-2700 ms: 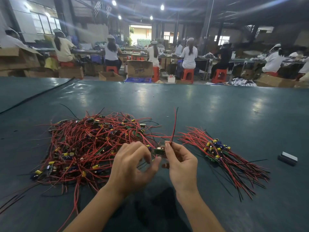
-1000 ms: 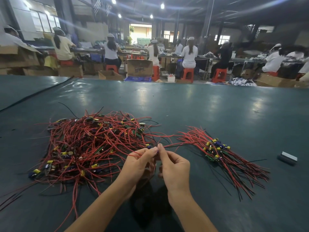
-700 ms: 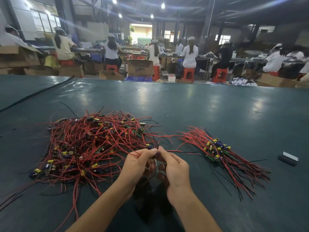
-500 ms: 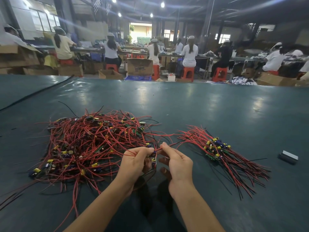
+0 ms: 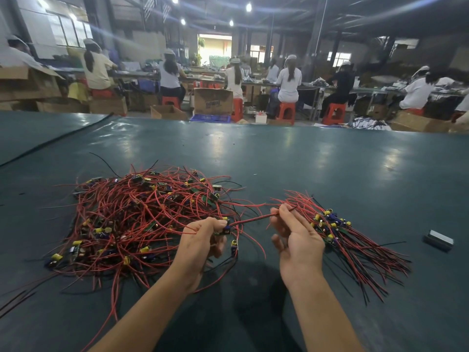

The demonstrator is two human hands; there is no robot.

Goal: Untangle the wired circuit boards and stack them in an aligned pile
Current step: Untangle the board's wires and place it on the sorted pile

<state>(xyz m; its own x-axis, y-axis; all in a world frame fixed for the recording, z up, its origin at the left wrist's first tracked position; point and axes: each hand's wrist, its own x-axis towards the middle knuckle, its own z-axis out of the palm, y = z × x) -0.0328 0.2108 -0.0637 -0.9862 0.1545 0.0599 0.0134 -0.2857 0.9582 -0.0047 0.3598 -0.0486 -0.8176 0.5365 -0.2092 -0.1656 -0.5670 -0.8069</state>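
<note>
A big tangled heap of small circuit boards with red and black wires [image 5: 142,217] lies on the dark green table [image 5: 317,168] to the left. A smaller aligned pile of boards [image 5: 332,227] with wires fanning right lies on the right. My left hand [image 5: 203,242] grips one small board [image 5: 224,229] at the heap's right edge. From that board a red and black wire pair [image 5: 253,220] stretches right to my right hand [image 5: 297,237], which pinches its far end between thumb and forefinger, beside the aligned pile.
A small grey rectangular block [image 5: 439,240] lies at the far right of the table. Beyond the table's far edge, several people sit on red stools at workbenches among cardboard boxes [image 5: 213,100]. A dark seam [image 5: 58,138] crosses the table's left corner.
My hands, close together over one board before, have drawn apart. The right hand has slid out along the wire pair to the right, pulling it straight; the left still holds the board.
</note>
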